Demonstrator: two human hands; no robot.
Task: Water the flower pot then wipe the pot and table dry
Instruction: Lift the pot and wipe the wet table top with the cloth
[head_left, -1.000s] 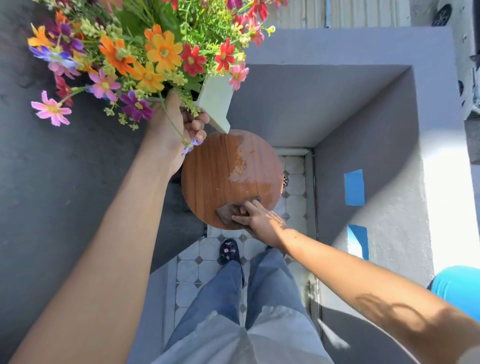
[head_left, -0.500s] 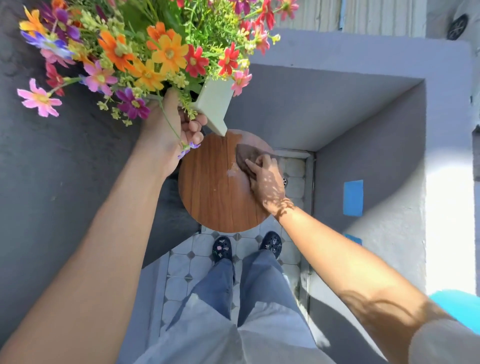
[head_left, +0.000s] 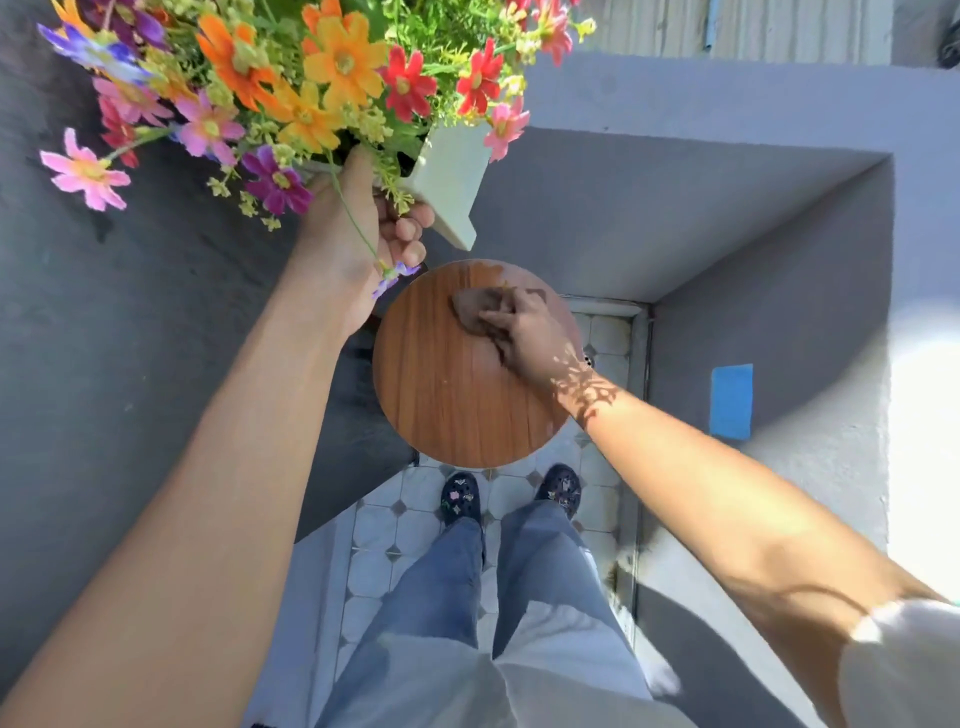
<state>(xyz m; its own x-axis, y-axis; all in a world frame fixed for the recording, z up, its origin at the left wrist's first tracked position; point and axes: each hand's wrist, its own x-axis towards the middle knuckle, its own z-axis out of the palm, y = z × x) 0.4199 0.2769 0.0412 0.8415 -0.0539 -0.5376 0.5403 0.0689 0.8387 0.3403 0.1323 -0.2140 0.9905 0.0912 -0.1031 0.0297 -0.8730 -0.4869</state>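
Much of the flower pot (head_left: 451, 179) is hidden: the blooms spill over its rim and run off the upper left and top of the frame, and the left hand (head_left: 358, 234) covers its near side, so only a pale square-sided corner shows in the upper middle. The left hand is clamped on that pot, fingers curled under its base, holding it up clear of the table (head_left: 457, 395). The right hand (head_left: 524, 332) presses flat on a dark cloth (head_left: 475, 306), fingers closed over it; the cloth's far part lies under the hand. A second ago hand and cloth were at the table's near edge; half a second ago at its right side; now they are at its far edge, by a wet patch (head_left: 485, 270). The table is round, brown wood-grain, at mid-frame.
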